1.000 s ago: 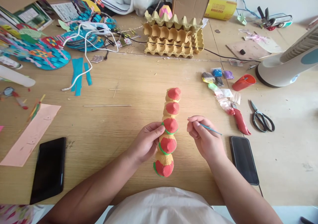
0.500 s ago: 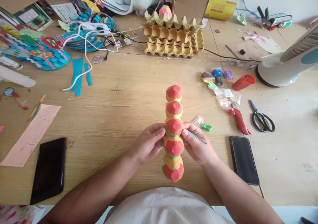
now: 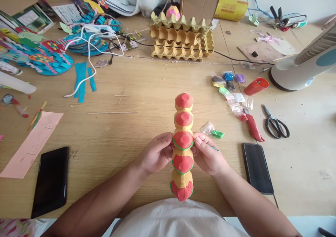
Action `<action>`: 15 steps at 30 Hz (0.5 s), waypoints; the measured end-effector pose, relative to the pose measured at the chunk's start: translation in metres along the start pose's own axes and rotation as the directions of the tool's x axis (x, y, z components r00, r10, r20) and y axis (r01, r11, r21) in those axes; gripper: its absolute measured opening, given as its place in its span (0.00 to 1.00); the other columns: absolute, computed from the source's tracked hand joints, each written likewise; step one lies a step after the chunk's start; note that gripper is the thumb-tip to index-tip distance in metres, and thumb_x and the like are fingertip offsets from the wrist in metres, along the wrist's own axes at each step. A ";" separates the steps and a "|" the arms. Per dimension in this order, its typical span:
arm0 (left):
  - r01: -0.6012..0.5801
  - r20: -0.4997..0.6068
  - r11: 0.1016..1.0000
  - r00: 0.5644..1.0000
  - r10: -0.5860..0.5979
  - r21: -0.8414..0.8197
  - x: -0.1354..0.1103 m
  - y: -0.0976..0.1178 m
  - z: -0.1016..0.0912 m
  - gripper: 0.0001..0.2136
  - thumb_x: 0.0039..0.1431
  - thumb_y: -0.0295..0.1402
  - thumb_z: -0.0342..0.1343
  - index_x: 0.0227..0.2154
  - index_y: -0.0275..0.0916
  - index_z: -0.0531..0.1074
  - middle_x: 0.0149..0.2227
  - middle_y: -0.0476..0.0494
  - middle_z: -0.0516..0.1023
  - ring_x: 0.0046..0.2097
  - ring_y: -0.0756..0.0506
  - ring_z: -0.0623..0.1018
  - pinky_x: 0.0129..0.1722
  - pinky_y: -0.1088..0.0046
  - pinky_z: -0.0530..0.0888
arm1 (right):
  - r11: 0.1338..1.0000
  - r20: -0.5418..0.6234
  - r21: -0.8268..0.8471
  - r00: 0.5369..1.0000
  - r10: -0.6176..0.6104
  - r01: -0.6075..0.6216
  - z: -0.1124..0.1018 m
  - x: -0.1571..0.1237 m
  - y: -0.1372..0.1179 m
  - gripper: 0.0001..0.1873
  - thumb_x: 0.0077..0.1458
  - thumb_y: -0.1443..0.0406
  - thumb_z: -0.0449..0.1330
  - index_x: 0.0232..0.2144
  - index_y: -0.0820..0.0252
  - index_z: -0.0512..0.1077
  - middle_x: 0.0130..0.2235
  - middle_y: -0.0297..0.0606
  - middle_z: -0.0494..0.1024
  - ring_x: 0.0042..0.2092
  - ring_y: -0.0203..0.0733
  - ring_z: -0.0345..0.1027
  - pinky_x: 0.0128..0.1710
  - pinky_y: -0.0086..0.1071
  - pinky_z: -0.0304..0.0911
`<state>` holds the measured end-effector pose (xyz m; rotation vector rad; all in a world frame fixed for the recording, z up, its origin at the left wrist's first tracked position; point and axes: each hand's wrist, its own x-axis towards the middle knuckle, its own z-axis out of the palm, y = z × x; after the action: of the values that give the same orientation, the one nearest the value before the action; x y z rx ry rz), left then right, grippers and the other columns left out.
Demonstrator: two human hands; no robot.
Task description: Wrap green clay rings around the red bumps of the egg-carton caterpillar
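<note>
**Inspected: carton strip (image 3: 183,146) in two-handed grip**

Found the carton strip, five yellow cups with red tops, at the near edge of the table (image 3: 131,90), running lengthwise away from the chest. Noted the left hand (image 3: 154,154) closed on its left flank and the right hand (image 3: 208,156) closed on its right flank, fingertips at the third cup's green ring. Recorded a thin blue stick (image 3: 215,148) tucked under the right fingers as well. Logged a green packet (image 3: 214,133) just beyond the right hand, a black phone (image 3: 256,167) to its right, and scissors (image 3: 275,126) farther out.
</note>
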<state>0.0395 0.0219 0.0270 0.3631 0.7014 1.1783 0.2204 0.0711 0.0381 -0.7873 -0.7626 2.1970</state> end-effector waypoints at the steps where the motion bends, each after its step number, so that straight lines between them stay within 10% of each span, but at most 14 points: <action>1: 0.003 -0.001 1.000 1.000 -0.003 -0.004 0.000 -0.001 -0.001 0.16 0.58 0.44 0.67 0.27 0.36 0.75 0.28 0.47 0.74 0.30 0.49 0.73 0.30 0.73 0.70 | 1.000 -0.005 0.009 1.000 0.007 -0.007 0.000 0.000 0.000 0.18 0.53 0.53 0.74 0.27 0.59 0.75 0.24 0.28 0.66 0.27 0.33 0.57 0.28 0.28 0.56; 15: -0.028 -0.031 0.999 0.999 0.028 0.022 0.002 0.002 0.002 0.15 0.58 0.44 0.69 0.29 0.36 0.78 0.28 0.46 0.75 0.29 0.50 0.73 0.30 0.75 0.71 | 1.000 -0.005 0.014 1.000 -0.028 0.028 -0.004 0.004 0.000 0.17 0.54 0.53 0.74 0.28 0.59 0.76 0.24 0.28 0.66 0.26 0.31 0.57 0.28 0.26 0.57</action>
<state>0.0399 0.0246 0.0286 0.3741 0.7387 1.2061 0.2204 0.0755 0.0342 -0.7698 -0.7512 2.1726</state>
